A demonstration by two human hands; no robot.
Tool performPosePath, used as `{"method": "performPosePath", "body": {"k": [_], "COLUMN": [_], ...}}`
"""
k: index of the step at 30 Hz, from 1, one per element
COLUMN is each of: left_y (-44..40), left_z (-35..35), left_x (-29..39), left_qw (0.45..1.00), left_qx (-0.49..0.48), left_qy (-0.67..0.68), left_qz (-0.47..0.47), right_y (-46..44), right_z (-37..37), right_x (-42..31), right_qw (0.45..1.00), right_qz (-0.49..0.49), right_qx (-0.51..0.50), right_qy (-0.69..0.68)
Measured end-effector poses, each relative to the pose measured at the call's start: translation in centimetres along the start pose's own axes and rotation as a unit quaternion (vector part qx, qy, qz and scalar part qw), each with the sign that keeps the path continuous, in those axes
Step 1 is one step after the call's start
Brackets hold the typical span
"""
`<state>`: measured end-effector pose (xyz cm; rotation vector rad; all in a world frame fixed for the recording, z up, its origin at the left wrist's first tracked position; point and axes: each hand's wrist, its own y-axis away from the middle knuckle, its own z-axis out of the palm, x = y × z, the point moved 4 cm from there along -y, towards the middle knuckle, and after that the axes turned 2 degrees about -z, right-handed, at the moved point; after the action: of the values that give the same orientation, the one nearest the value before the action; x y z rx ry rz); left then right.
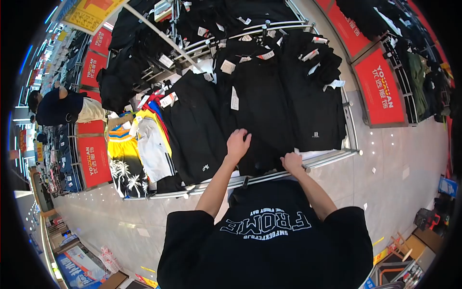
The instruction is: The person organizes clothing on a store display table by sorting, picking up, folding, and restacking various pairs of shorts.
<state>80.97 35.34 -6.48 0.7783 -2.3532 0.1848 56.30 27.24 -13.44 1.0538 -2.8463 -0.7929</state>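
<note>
A stack of black shorts (262, 103) lies in front of me on a metal-railed display stand, its hem towards me. My left hand (239, 145) rests on the left side of this stack near the hem, thumb apart from the fingers. At the right corner of the hem, my right hand (292, 163) is closed on the edge of the black shorts. Folded black shorts with a small white logo (315, 135) lie to the right, and more black shorts (195, 120) lie to the left.
Farther left are grey shorts (153, 144) and yellow palm-print shorts (124, 156). A metal rail (332, 158) runs along the stand's front edge. Black clothes with white tags fill the back. A person (65, 107) is at the left. Red signs (382, 86) front another stand at the right.
</note>
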Motion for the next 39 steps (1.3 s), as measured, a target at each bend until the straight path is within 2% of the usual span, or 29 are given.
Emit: {"method": "performPosePath", "body": {"k": [2, 3, 4, 6, 7, 9, 11, 13, 14, 15, 17, 22, 24, 25, 26, 27, 28, 29, 30, 31, 32, 33, 34, 36, 38, 39], "left_y": [-5.3, -8.0, -10.5, -15.8, -17.9, -20.7, -23.4, -25.2, -26.4, -27.2, -28.4, -29.1, -28.8, -28.5, -28.3, -27.9, -27.5, -26.7, -25.6, -24.0, -21.8, -19.4, -16.8, -11.8, -7.1, -5.0], "left_z": [-0.6, -0.3, 0.2, 2.5, 3.5, 5.0, 6.1, 6.1, 6.2, 6.0, 5.9, 5.6, 5.7, 5.7, 5.7, 5.5, 5.1, 4.7, 4.5, 4.6, 4.5, 4.4, 4.6, 5.2, 6.6, 6.8], "left_x": [2.3, 3.2, 3.9, 3.7, 3.6, 3.0, 0.9, 0.6, 0.2, 0.2, 0.1, 0.2, 0.0, -0.2, -0.2, 0.0, 0.2, 0.6, 1.1, 1.8, 3.3, 5.3, 6.8, 8.9, 8.4, 8.2], "left_qw": [0.991, 0.989, 0.984, 0.983, 0.987, 0.994, 0.982, 0.965, 0.956, 0.954, 0.95, 0.949, 0.956, 0.96, 0.965, 0.971, 0.976, 0.984, 0.99, 0.984, 0.974, 0.976, 0.977, 0.99, 0.993, 0.996], "left_qx": [0.062, 0.056, 0.006, 0.061, 0.068, 0.109, 0.175, 0.214, 0.234, 0.239, 0.249, 0.265, 0.249, 0.236, 0.223, 0.205, 0.189, 0.162, 0.135, 0.176, 0.212, 0.198, 0.185, 0.103, 0.071, 0.048], "left_qy": [0.076, 0.099, 0.174, 0.127, 0.094, -0.008, -0.066, -0.13, -0.159, -0.158, -0.16, -0.148, -0.135, -0.127, -0.115, -0.102, -0.089, -0.066, -0.044, -0.035, -0.061, -0.049, -0.032, -0.029, 0.055, 0.062], "left_qz": [0.086, 0.096, 0.045, 0.12, 0.113, 0.029, 0.011, -0.073, -0.084, -0.089, -0.095, -0.081, -0.078, -0.077, -0.077, -0.066, -0.054, -0.039, -0.022, 0.019, 0.051, 0.079, 0.097, 0.091, 0.077, 0.039], "right_y": [-0.6, -0.8, -0.7, -0.4, -0.7, -1.1, -1.6, -2.0, -2.2, -2.7, -2.8, -3.9, -4.5, -4.8, -5.9, -7.3, -8.4, -9.7, -11.5, -13.4, -16.4, -18.0, -20.3, -22.8, -25.4, -27.0], "right_z": [0.5, 0.4, 0.6, 0.5, 1.2, 1.9, 1.1, 0.2, -0.3, -0.1, 0.5, -0.2, 0.1, -1.2, -2.5, -4.8, -8.5, -12.2, -13.9, -15.6, -15.0, -16.9, -16.9, -19.5, -21.7, -22.4], "right_x": [-0.2, -0.4, -0.6, -1.0, -0.8, -0.2, -0.2, -0.3, -0.5, -0.4, -0.8, -1.6, -1.5, -0.9, 0.5, 1.9, 3.9, 5.8, 8.2, 10.2, 12.6, 14.0, 15.7, 17.1, 16.9, 16.2], "right_qw": [0.998, 0.997, 0.995, 0.997, 0.997, 0.997, 0.996, 0.998, 0.998, 0.997, 0.999, 0.999, 0.993, 0.989, 0.964, 0.913, 0.863, 0.798, 0.737, 0.677, 0.595, 0.497, 0.467, 0.453, 0.449, 0.482], "right_qz": [0.055, 0.063, 0.072, 0.05, 0.051, 0.044, 0.032, 0.02, 0.015, 0.025, -0.03, -0.047, -0.056, -0.066, -0.022, 0.02, 0.041, 0.073, 0.099, 0.124, 0.129, 0.147, 0.202, 0.209, 0.136, 0.105], "right_qx": [-0.017, -0.021, -0.027, 0.04, 0.006, -0.045, -0.079, -0.063, -0.062, -0.07, -0.018, -0.008, -0.085, -0.08, -0.072, -0.062, 0.184, 0.315, 0.4, 0.45, 0.447, 0.394, 0.367, 0.356, 0.345, 0.398], "right_qy": [-0.035, -0.048, -0.061, -0.051, -0.058, -0.043, -0.024, -0.024, -0.027, -0.031, -0.023, -0.025, -0.065, -0.107, -0.257, -0.403, -0.469, -0.508, -0.536, -0.569, -0.655, -0.759, -0.779, -0.79, -0.813, -0.773]}}
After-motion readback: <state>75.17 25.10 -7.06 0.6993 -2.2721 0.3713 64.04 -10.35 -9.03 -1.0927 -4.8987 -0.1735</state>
